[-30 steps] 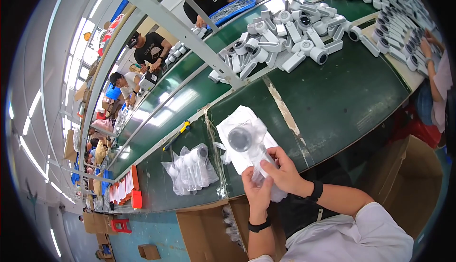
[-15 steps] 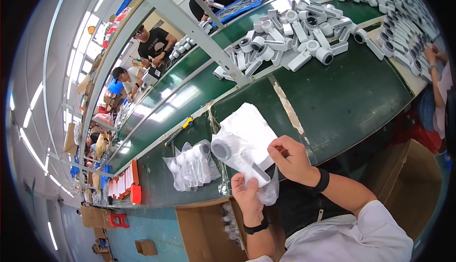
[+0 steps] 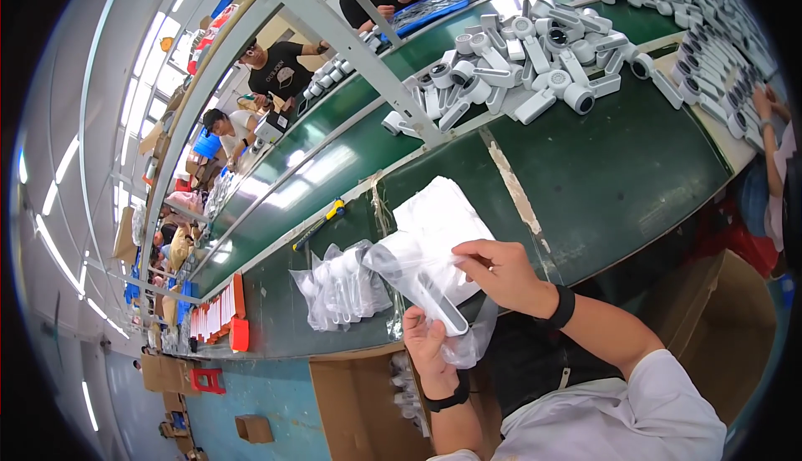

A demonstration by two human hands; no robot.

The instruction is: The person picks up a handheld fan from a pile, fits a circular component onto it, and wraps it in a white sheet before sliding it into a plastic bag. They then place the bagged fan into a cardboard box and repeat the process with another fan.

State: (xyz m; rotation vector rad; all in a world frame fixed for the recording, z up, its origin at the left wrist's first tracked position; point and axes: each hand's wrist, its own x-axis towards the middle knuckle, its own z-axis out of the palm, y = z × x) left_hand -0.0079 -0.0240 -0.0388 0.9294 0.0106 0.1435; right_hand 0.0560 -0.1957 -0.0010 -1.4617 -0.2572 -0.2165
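My left hand [image 3: 428,340] grips a white device [image 3: 440,305] with a long flat arm and a round head. A clear plastic bag [image 3: 393,262] is around the device, its loose end hanging below my left fingers. My right hand [image 3: 511,279] is closed in a pinch on the bag's film, to the right of the device. Just beyond both hands lies a stack of thin white bags or sheets [image 3: 447,210]. Several bagged white devices [image 3: 341,290] rest on the green bench to the left.
A yellow-and-black handled tool [image 3: 334,212] lies by the bench's far rail. Loose devices [image 3: 535,64] are heaped beyond. Cardboard boxes [image 3: 355,411] stand below the bench. A metal post [image 3: 368,68] rises at the far edge. Co-workers sit across and at the right.
My right hand has moved left and now pinches the bag film, which is stretched toward it. My left hand still holds the device, tilted slightly differently.
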